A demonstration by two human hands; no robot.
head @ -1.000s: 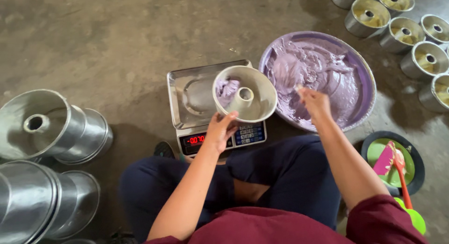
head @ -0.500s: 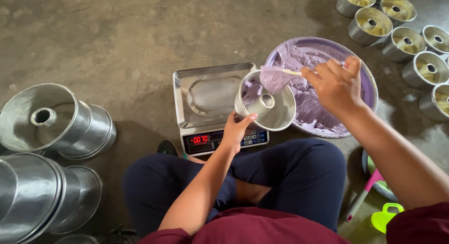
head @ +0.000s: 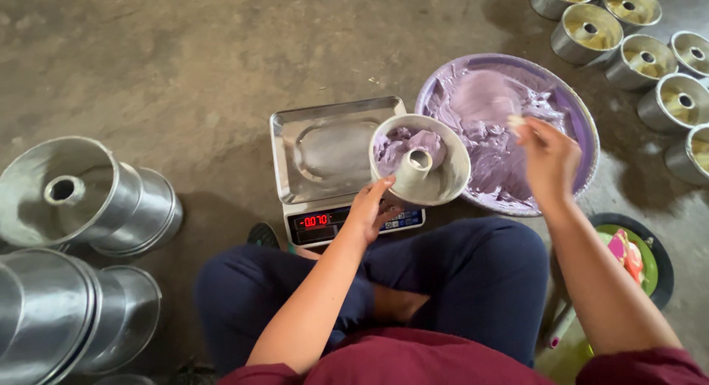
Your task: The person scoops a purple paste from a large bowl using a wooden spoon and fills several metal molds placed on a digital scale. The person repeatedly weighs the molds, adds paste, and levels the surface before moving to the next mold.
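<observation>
My left hand (head: 371, 208) grips the near rim of a metal tube cake pan (head: 419, 160), tilted over the right edge of a digital scale (head: 325, 152). Purple batter lies in the pan's far left side. My right hand (head: 545, 157) is over a wide bowl of purple batter (head: 517, 67) and holds a pale spatula whose blurred blade (head: 484, 97) is down in the batter. I sit cross-legged on the floor behind the scale, in dark blue trousers.
Stacks of empty tube pans (head: 70, 197) lie on their sides at the left. Several filled tube pans (head: 591, 34) with yellowish batter stand at the top right. A dark bowl with a green plate and pink utensil (head: 635, 256) sits by my right knee. The floor is bare concrete.
My right hand carried a scoop of batter to the pan, then swung back to the big bowl. The pan moved off the scale's middle toward the bowl and holds more batter.
</observation>
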